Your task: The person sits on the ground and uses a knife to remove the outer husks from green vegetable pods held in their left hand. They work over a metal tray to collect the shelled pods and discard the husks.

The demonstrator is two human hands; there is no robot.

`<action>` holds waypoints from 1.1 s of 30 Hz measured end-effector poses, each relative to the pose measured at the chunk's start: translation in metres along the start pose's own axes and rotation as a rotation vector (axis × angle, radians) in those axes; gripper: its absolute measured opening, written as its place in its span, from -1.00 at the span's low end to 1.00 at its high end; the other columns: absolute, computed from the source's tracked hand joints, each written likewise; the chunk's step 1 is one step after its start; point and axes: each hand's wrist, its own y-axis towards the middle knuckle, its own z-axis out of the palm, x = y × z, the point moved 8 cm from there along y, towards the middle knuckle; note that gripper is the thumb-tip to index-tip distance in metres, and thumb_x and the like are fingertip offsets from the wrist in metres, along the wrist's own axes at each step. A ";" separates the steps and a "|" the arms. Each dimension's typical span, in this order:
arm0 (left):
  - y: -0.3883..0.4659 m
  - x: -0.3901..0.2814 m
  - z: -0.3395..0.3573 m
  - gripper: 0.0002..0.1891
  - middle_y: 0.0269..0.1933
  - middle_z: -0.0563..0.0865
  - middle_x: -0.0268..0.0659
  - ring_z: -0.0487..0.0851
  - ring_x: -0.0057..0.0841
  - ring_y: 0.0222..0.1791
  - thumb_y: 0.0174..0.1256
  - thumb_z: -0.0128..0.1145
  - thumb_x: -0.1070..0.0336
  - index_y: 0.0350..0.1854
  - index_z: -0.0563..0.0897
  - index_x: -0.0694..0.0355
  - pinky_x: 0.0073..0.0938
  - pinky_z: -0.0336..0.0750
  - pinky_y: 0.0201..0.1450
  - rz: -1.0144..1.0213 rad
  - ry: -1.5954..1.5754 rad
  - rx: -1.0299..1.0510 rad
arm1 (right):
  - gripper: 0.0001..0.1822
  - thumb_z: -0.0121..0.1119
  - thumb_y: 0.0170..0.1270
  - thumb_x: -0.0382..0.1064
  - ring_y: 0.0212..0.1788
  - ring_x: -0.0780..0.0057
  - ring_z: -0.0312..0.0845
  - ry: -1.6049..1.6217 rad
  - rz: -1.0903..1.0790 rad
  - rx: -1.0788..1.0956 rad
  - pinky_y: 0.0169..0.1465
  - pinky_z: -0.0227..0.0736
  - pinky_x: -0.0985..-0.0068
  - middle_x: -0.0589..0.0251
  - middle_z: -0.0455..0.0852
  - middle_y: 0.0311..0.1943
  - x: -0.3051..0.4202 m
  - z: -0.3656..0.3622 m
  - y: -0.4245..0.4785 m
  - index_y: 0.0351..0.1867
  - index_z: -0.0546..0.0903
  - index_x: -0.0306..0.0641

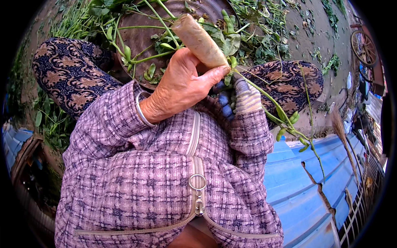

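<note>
My left hand is bare, with a silver bangle at the wrist. Thumb and fingers close on a green soybean stem at the thumb tip. Against that thumb lies a pale tan cylinder, over or along the bent index finger; whether it is a finger cover or a roll I cannot tell. Pod-bearing stems also stick out beyond this hand. Just right of it, my right hand wears a striped knit glove with blue fingers. Its fingers are curled near the stem, their grip partly hidden. Soybean pods hang from the stem.
Before me sits a round brown metal basin or tray bearing leaves and pods. Heaped soybean plants lie at the left, with leafy litter beyond. Blue metal sheeting, a straw broom and a wheel are at the right.
</note>
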 end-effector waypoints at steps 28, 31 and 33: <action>-0.001 0.013 0.014 -0.80 -0.29 0.64 -0.34 0.57 -0.65 -0.29 0.22 0.16 0.29 -0.22 0.57 0.32 -0.63 0.46 -0.18 -0.231 -0.312 0.118 | -0.57 -0.06 0.30 0.14 -0.77 0.74 0.18 -0.178 -0.154 0.126 -0.68 0.08 0.73 0.48 0.38 -0.74 0.003 -0.002 -0.029 -0.34 0.59 -0.18; 0.002 0.006 0.014 -0.81 -0.30 0.64 -0.35 0.57 -0.67 -0.29 0.21 0.17 0.31 -0.23 0.57 0.32 -0.63 0.45 -0.16 -0.165 -0.268 0.111 | -0.54 -0.04 0.26 0.21 -0.78 0.71 0.18 -0.130 -0.140 0.151 -0.70 0.08 0.72 0.46 0.38 -0.75 0.001 -0.001 -0.027 -0.35 0.56 -0.17; 0.002 0.003 0.014 -0.82 -0.30 0.64 -0.36 0.56 -0.68 -0.28 0.21 0.17 0.33 -0.23 0.57 0.32 -0.63 0.45 -0.15 -0.131 -0.245 0.102 | -0.52 -0.04 0.23 0.24 -0.79 0.70 0.18 -0.104 -0.203 0.194 -0.73 0.07 0.72 0.46 0.37 -0.76 -0.002 -0.001 -0.023 -0.36 0.55 -0.16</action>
